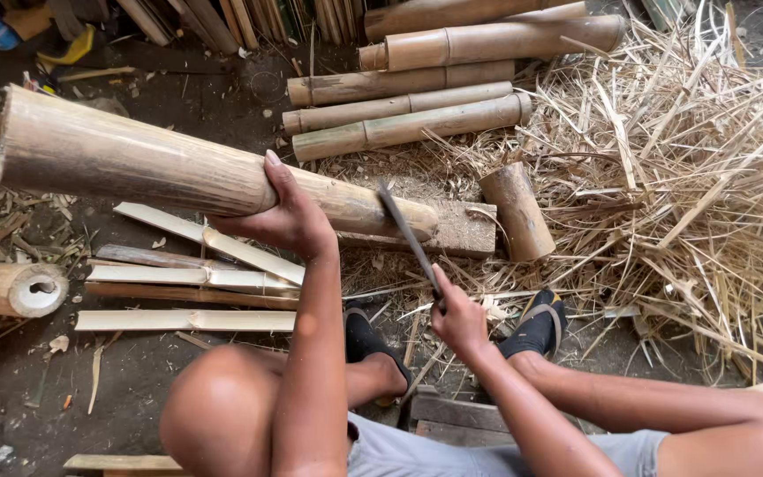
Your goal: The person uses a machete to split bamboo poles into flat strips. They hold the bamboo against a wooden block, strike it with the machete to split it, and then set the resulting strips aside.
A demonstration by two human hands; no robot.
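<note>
Blade set against a propped bamboo culm

The right hand grips a dark blade, its edge at the bamboo culm's far end on the wooden block; the left hand wraps under the culm. A firm grip and a centred edge would serve best.

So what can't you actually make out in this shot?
- Head view: left hand covers part of the bamboo pole.
- The blade is motion-blurred; its edge is unclear.
- Its handle is hidden inside the right hand.
- The wooden block is partly hidden by the pole.
</note>
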